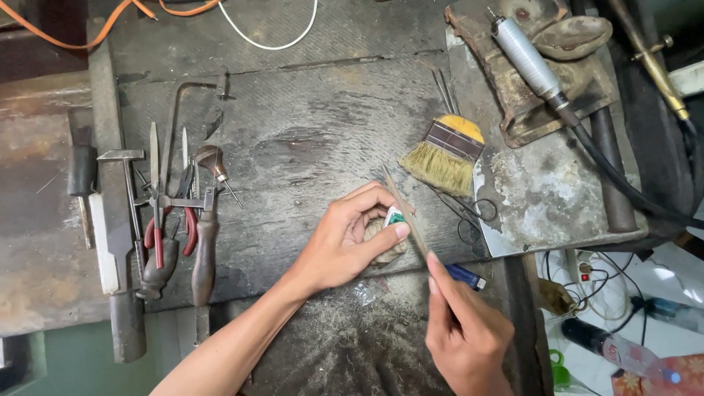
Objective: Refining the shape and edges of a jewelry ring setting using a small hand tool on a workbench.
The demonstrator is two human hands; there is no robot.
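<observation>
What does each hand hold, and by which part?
Left hand: small green-and-white piece, pinched at its sides. Right hand: thin file, held at its lower end.

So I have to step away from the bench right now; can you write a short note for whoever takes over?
Left hand: pinches a small green and white piece against a worn wooden peg at the bench edge.
Right hand: holds a thin file, its tip laid across the piece.
Nearby: a brush just beyond, a blue lighter by the right hand, pliers and handled tools on the left.
Done: filings lie below the peg; how far the shaping has got cannot be told.
Left: probably more filing; check the piece first.
</observation>
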